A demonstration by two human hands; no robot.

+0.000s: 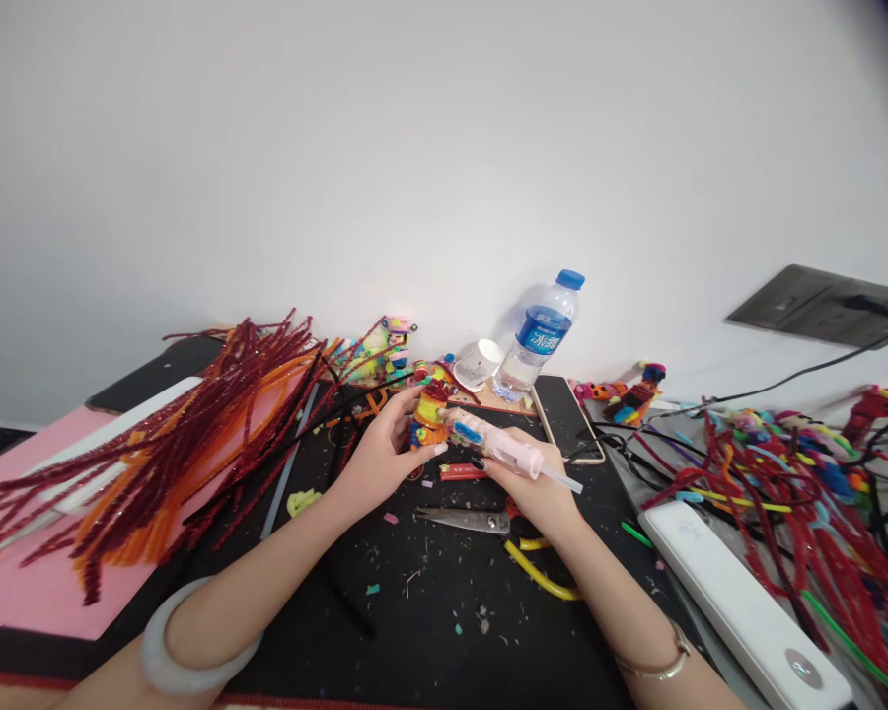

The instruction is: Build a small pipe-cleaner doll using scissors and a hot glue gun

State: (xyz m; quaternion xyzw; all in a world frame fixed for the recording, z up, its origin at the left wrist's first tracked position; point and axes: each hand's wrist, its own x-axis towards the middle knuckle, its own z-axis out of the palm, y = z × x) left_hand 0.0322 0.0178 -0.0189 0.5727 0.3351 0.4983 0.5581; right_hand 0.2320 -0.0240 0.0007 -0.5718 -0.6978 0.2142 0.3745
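My left hand [389, 452] is closed around a small fuzzy pipe-cleaner figure [433, 402] in red, yellow and orange. In my right hand [537, 483] is a pale pink glue gun [499, 444], with a clear glue stick [562, 478] poking out of its back end. The gun's front end points at the figure's side; I cannot tell whether it touches. Below my hands lie scissors [470, 518] with yellow handles, partly under my right wrist. A small red packet-like item [463, 472] rests just behind them.
Red and orange pipe cleaners [170, 454] are heaped at left on a pink sheet [15, 582]. A water bottle [539, 335] and a paper cup [478, 365] stand by the wall. On the right are a white device [740, 602], tangled pipe cleaners [777, 523] and black cables. Scraps litter the black mat [414, 631].
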